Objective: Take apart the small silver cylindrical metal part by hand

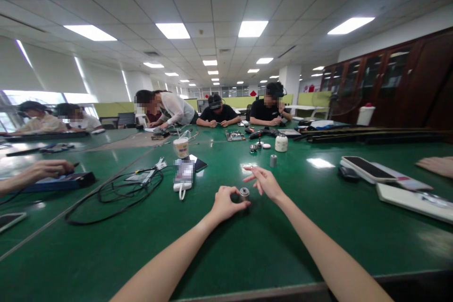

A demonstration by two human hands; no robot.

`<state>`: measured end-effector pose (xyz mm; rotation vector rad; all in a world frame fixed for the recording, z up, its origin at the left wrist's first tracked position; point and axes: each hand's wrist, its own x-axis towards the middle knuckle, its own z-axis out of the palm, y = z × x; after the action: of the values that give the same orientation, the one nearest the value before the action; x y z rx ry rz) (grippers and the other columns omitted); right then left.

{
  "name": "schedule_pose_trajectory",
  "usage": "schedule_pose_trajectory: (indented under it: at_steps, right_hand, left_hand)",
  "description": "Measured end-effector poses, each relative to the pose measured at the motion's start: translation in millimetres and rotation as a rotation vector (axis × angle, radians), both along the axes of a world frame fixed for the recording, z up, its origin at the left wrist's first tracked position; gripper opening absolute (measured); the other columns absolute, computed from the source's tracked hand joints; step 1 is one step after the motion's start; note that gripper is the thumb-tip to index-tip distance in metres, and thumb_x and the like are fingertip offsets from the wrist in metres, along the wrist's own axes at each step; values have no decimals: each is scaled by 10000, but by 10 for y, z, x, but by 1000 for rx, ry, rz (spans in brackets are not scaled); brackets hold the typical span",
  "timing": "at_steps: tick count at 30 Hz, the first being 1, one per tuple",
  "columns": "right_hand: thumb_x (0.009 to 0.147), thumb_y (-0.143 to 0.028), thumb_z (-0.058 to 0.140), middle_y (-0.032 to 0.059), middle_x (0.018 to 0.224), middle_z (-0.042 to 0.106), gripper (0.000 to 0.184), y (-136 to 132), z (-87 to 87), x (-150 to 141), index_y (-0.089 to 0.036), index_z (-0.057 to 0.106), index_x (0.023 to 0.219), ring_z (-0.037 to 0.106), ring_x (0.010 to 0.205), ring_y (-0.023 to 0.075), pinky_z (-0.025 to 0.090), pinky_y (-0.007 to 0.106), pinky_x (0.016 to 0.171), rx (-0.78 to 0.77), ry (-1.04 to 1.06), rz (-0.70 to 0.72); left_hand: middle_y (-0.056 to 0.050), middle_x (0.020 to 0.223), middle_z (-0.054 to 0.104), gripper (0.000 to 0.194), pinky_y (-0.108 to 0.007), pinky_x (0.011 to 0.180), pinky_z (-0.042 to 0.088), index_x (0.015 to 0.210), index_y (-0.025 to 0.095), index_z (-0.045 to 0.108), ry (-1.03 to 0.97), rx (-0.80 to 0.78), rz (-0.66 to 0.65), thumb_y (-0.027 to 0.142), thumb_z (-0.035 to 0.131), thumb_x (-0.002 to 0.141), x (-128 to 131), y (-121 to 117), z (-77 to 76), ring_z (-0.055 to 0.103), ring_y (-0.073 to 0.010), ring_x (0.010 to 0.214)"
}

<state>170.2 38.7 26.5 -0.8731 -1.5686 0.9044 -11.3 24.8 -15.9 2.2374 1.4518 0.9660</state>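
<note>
Left hand (pixel 226 204) gripping metal cylinder (pixel 244 194), right hand (pixel 264 182) near

I can't read any words or numbers here. The marks on the cup (pixel 181 147) and the white jar (pixel 281 143) are too small for me.

The left hand (pixel 226 204) grips a metal cylinder (pixel 244 194) on the worktop (pixel 233 259); the right hand (pixel 266 183) hovers nearby, fingers spread.

I see the left arm (pixel 170 259) and right arm (pixel 318 245) stretched forward, converging, the left hand (pixel 225 203) curved with thumb and fingers in a pinch, the right hand (pixel 266 182) raised just beside it, fingers loosely spread leftward.
</note>
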Motion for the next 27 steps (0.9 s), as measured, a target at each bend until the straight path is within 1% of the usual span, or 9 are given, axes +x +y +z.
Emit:
schedule_pose_trajectory:
  at_steps: [3,8,10,13,15,18,20,24,27]
  right_hand:
    - [856,-574,554,101,996,758,495,0,-6,-1,-178,704,1112,686,538,130,535,243,528,3,1,8]
    - [897,-573,473,42,698,743,544,-20,-9,1,-158,659,1194,444,258,68,327,191,296,-28,-28,34]
    - [886,-571,495,62,782,757,530,-22,-3,-2,-158,671,1168,529,323,79,399,197,352,-18,-22,32]
    - [866,-554,547,102,1014,751,486,-22,3,-9,-175,688,1136,702,562,137,534,242,552,-4,-10,22]
    - [876,-556,533,105,984,759,499,-23,2,-7,-174,673,1165,690,513,134,528,246,528,-16,-13,23]
    - [894,-585,478,79,794,771,553,-24,1,1,-156,649,1198,531,291,85,444,229,385,-40,-23,30]
    - [887,-598,481,80,820,773,557,-23,3,4,-160,655,1184,554,315,85,480,240,435,-35,-18,28]
    - [855,-599,545,110,1032,752,538,-26,9,-1,-175,671,1160,720,580,151,556,293,659,-13,-4,23]
    - [878,-603,508,88,856,773,559,-34,11,-2,-161,658,1184,637,411,125,544,299,558,-26,-20,41]
  left_hand:
    - [-48,944,704,349,-375,872,434,843,230,707,-1,2,-1,502,797,644,-1,-1,2,561,-292,1018]
    - [-51,935,705,346,-377,866,434,843,226,709,-3,-1,-2,493,801,643,-2,3,-2,561,-294,1013]
    - [-51,944,705,348,-377,869,433,846,228,708,-5,1,-3,497,800,644,-2,5,-7,561,-295,1019]
    - [-47,951,705,349,-377,874,431,845,233,706,-8,3,-5,506,796,646,-3,9,-17,561,-292,1023]
    - [-47,945,703,350,-377,872,432,844,232,706,-8,0,-4,504,798,644,-4,11,-21,562,-292,1020]
    - [-45,937,702,341,-380,876,430,847,233,710,-5,-4,-2,492,800,644,-5,13,-22,560,-294,1021]
    - [-45,937,703,343,-379,880,428,848,232,711,-4,-4,-4,494,799,645,-5,12,-20,559,-295,1024]
    - [-56,949,703,367,-377,881,425,853,217,711,-3,-6,-7,509,796,648,-6,9,-15,556,-298,1029]
    - [-53,933,703,360,-377,874,426,857,217,711,-1,-10,-7,500,797,652,-7,8,-14,556,-297,1023]
